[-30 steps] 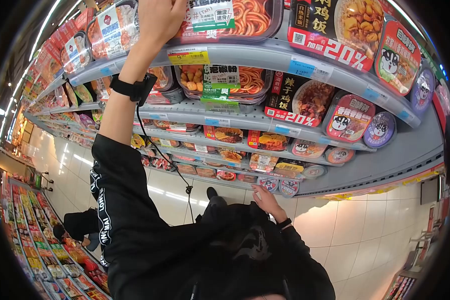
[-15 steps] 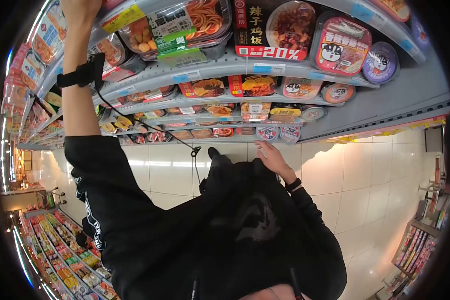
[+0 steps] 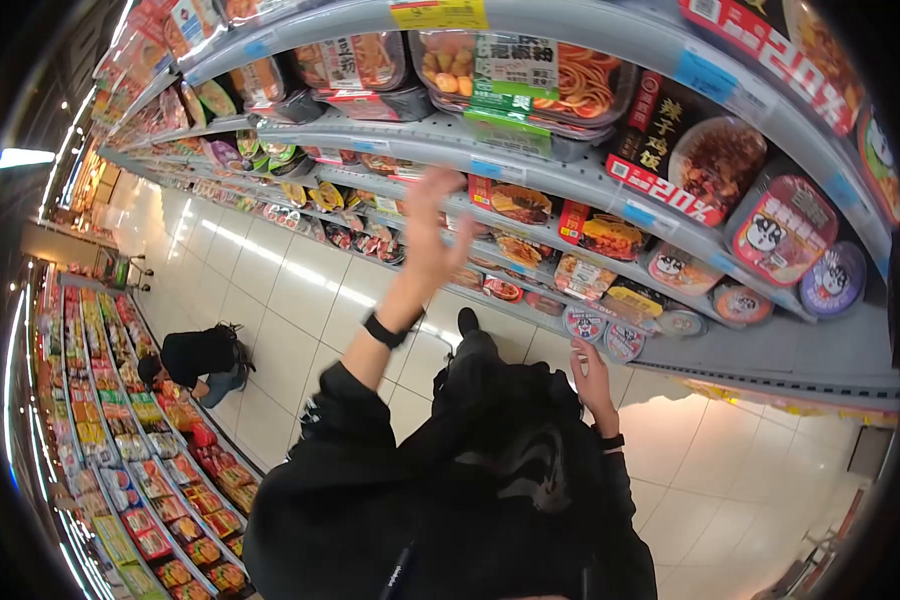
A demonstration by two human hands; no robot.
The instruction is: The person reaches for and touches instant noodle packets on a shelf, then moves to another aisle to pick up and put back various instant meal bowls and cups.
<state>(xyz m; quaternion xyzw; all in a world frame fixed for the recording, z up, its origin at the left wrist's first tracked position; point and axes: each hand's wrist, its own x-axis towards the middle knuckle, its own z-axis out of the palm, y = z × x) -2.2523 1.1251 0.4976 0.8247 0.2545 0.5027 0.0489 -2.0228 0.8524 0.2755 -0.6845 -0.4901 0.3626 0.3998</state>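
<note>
My left hand (image 3: 433, 235) is raised before the shelves, slightly blurred, fingers apart and holding nothing. It is nearest to a shelf edge and the boxed meals (image 3: 510, 200) behind it. My right hand (image 3: 591, 378) hangs low beside my body, near two round white-lided tubs (image 3: 584, 323) on the bottom shelf; its fingers are loosely extended and nothing shows in them. Higher up, a clear tray of noodles with a green label (image 3: 515, 80) stands beside a black and red rice box (image 3: 685, 150).
Shelves of packaged food (image 3: 370, 135) run across the front and right. Another person in black (image 3: 195, 355) bends at a display of packets (image 3: 140, 440) at the left. Tiled floor (image 3: 270, 300) lies between. A dark cable hangs near my left wrist.
My left arm has come down from the upper left shelf, and its hand now shows whole. The view has turned, so the shelves appear tilted and the other person is visible.
</note>
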